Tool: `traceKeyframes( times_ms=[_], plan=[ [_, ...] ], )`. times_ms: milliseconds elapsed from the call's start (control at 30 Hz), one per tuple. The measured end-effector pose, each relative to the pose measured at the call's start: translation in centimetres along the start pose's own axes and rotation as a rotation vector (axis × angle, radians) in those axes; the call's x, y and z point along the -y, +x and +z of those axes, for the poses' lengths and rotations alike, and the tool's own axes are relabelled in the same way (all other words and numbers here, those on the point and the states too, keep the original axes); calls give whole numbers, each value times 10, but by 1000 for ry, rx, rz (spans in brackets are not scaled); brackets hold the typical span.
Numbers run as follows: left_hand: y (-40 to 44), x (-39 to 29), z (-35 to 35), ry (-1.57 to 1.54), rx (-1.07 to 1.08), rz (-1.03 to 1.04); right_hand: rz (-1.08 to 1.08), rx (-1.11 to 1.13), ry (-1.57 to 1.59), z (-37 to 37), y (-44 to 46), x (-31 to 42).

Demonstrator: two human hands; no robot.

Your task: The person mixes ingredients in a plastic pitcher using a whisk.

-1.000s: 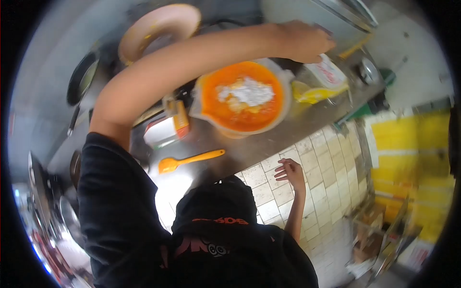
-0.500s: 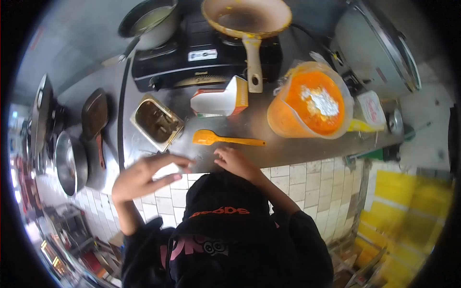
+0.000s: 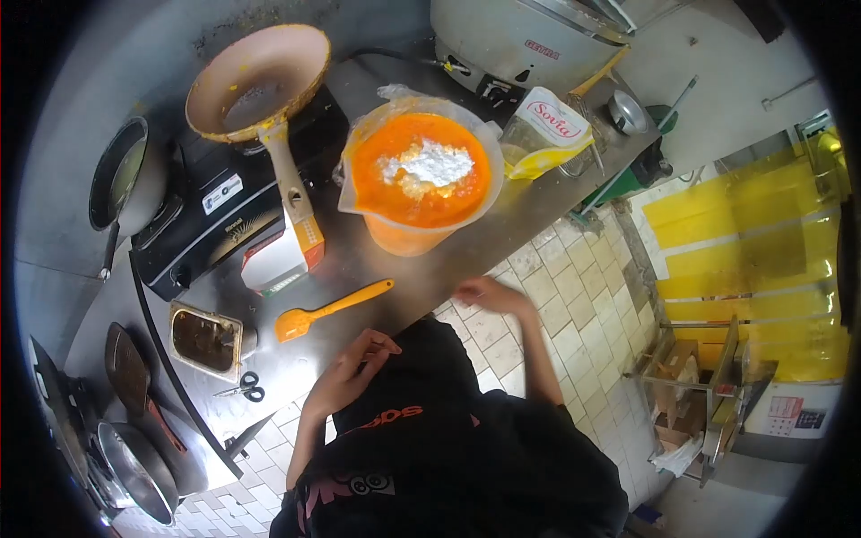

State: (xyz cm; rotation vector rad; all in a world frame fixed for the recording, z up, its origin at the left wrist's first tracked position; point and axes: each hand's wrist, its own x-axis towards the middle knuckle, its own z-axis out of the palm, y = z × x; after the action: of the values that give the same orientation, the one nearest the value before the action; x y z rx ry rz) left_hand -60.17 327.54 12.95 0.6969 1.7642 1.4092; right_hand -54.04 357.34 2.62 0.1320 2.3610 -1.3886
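My left hand [image 3: 357, 369] hangs at the counter's front edge, near the orange spatula [image 3: 330, 310]. Its fingers are loosely bent and apart, with nothing visible in them. Just off the edge, below the big jug, is my right hand [image 3: 491, 294], also empty with relaxed fingers. The spatula lies flat on the steel counter [image 3: 466, 242]. Behind it stands a translucent jug [image 3: 408, 235] of orange liquid [image 3: 377, 161] topped with a heap of white powder [image 3: 437, 164]. An opened carton [image 3: 281, 260] sits left of the jug, by the stove.
A frying pan [image 3: 215, 117] and a saucepan [image 3: 148, 184] sit on the black gas stove [image 3: 238, 224]. Scissors [image 3: 254, 387] and a metal container [image 3: 235, 345] lie left. Right are a Sovia pouch [image 3: 549, 121], a whisk [image 3: 585, 160] and a large cooker [image 3: 538, 54].
The view has swung to the right and turned. My left hand has lowered toward my body, and my right hand has drawn away from the spatula. The scissors now show.
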Motion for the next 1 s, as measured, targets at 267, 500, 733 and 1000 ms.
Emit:
traceKeyframes(
  times_ms=[267,500,733,1000],
  plan=[
    [135,-6,77,-44,75,9,-140,-769,24,-190,13,-27],
    [233,-23,152,-165,-411,130,-596,-238,334,-199,109,9],
    [236,-40,162,52,-731,58,-552,-114,56,-213,77,15],
    [171,-38,180,-15,-721,-42,-639,-63,25,-170,6,6]
  ],
)
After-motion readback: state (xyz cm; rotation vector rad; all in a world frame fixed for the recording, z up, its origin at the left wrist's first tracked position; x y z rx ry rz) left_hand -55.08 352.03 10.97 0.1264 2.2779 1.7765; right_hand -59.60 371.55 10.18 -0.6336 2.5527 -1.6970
